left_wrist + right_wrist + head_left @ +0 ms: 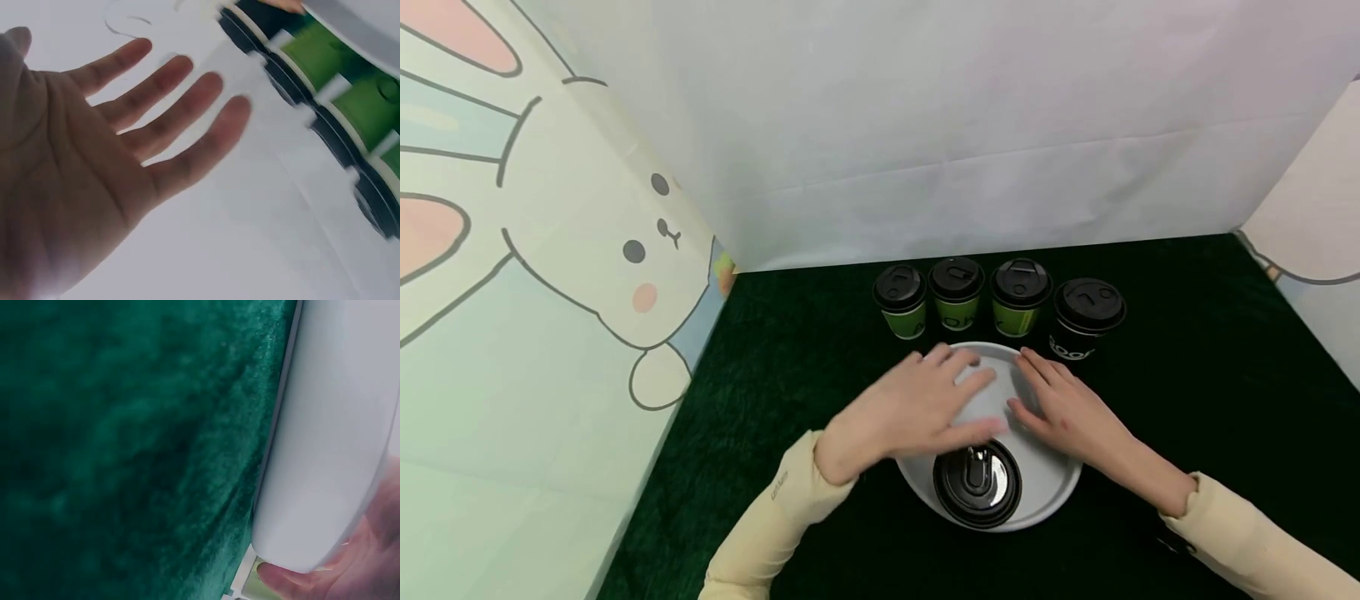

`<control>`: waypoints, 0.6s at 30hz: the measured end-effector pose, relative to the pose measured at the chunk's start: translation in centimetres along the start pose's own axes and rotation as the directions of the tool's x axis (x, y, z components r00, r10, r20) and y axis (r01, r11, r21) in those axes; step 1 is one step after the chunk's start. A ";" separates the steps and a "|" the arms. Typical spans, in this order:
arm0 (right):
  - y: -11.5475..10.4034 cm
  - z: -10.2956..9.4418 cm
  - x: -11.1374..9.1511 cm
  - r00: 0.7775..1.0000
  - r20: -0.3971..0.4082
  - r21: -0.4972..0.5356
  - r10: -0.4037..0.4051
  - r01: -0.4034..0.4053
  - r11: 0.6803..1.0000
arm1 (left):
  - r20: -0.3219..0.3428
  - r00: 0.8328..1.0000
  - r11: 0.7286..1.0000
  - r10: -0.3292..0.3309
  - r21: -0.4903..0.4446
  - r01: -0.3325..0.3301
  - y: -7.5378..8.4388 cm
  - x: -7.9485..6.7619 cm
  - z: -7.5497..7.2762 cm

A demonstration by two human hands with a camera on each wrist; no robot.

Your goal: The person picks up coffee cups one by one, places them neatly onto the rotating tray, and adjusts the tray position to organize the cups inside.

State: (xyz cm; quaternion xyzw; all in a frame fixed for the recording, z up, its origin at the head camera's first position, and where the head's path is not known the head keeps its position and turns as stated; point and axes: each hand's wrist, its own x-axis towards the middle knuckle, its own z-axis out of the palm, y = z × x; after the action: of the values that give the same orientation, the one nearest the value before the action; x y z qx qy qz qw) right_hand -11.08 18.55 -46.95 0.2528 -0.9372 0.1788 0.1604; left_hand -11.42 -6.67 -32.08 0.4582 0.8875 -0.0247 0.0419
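A round, light grey tray (1045,492) lies on the dark green cloth. A glossy black lid (977,492) with a raised tab shows on its near part; anything below the lid is hidden. My left hand (917,408), slightly blurred, hovers over the left of the tray with fingers spread. In the left wrist view its palm (69,169) faces the camera, holding nothing. My right hand (1075,417) rests at the tray's upper right rim, fingers extended, thumb over the inside. In the right wrist view one fingertip (272,575) reaches past the rim.
Behind the tray stand green paper cups with black lids, the left one (904,304), the middle one (957,296) and the right one (1018,300). A black cup (1086,317) stands to their right. White cloth (962,200) closes the back; a rabbit-printed panel (572,250) rises at left.
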 end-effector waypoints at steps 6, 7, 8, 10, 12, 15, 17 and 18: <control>-0.2 -0.7 -0.8 1.000 0.013 -0.029 0.023 -0.023 0.999 | -0.248 0.968 0.994 -0.032 0.090 0.056 -5.0 1.6 0.5; -0.3 -0.9 -0.9 1.000 0.015 -0.036 0.026 -0.026 0.999 | -0.297 0.954 0.993 -0.031 0.097 0.062 -5.8 1.9 0.8; -0.3 -1.0 -1.1 0.999 0.015 -0.043 0.028 -0.028 0.999 | -0.347 0.938 0.993 -0.030 0.100 0.068 -6.6 2.1 1.1; -0.4 -1.3 -1.4 0.999 0.016 -0.064 0.033 -0.031 0.997 | -0.419 0.907 0.991 -0.042 0.097 0.090 -8.2 2.7 1.7; -0.5 -1.6 -1.7 0.999 0.015 -0.082 0.033 -0.032 0.996 | -0.467 0.881 0.987 -0.073 0.096 0.132 -9.5 3.1 2.2; -0.6 -1.9 -2.2 0.999 0.013 -0.111 0.032 -0.031 0.993 | -0.493 0.858 0.977 -0.146 0.064 0.203 -11.2 3.8 3.0; -0.8 -2.1 -2.5 1.000 0.009 -0.128 0.029 -0.027 0.991 | -0.491 0.848 0.968 -0.200 0.036 0.250 -12.0 4.1 3.4; -0.8 -2.2 -2.6 1.000 0.006 -0.139 0.025 -0.024 0.990 | -0.486 0.843 0.962 -0.229 0.020 0.273 -12.4 4.3 3.6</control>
State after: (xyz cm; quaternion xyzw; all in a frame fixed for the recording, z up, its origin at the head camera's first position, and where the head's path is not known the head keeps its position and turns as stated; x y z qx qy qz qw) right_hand -8.04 19.89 -45.81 0.2299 -0.9511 0.1140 0.1718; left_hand -23.81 -10.64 -36.05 0.3313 0.9203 0.0450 -0.2029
